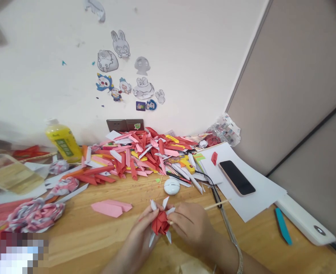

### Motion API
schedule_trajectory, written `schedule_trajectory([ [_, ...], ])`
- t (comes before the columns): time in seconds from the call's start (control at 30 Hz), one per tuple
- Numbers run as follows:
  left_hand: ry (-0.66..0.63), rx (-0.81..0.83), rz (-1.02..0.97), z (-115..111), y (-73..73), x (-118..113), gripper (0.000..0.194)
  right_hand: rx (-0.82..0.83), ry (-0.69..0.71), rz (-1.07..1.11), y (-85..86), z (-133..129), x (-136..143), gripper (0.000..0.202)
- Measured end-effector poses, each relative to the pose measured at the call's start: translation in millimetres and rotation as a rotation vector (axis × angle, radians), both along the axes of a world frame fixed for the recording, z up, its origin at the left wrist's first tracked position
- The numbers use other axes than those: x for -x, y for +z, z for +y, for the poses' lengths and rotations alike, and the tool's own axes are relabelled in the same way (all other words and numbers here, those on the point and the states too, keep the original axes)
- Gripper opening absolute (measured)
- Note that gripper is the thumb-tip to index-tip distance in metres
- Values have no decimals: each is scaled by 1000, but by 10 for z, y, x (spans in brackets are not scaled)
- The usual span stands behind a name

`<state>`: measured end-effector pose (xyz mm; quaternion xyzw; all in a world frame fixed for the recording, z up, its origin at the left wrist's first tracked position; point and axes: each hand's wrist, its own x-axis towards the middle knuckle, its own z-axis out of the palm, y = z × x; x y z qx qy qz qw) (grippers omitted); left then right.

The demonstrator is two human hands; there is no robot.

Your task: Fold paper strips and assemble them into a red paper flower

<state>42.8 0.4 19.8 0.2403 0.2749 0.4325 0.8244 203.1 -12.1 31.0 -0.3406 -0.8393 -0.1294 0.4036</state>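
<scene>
My left hand (pixel 142 232) is closed around a folded paper flower (pixel 160 222) with a red middle and white pointed tips sticking out around it. My right hand (pixel 192 222) pinches a thin wooden stick (pixel 218 204), whose near end meets the right side of the red folds. The stick's far end points out to the right, past the knuckles. Beyond the flower sits a small white rounded case (pixel 172 187). Pink folded paper strips (pixel 111 208) lie on the wood to the left of my hands.
A large heap of red, pink, white and yellow folded paper (pixel 133 156) lines the wall. Near it are a yellow glue gun (pixel 187 164) and a yellow bottle (pixel 63 140). A phone (pixel 237 177) rests on white paper (pixel 244 209), with a white power strip (pixel 305 220) at right.
</scene>
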Motion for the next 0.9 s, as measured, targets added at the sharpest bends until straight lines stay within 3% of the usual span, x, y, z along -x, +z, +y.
schedule_trajectory([
  [0.17,3,-3,27,-12,14,-13,14,55,40,22,23,2,-14,22],
  [0.67,-19,-35,36,-19,57,-28,14,9,46,-9,59,-22,-1,19],
  [0.9,10,-38,75,-27,109,-45,19,177,55,91,18,-27,23,20],
])
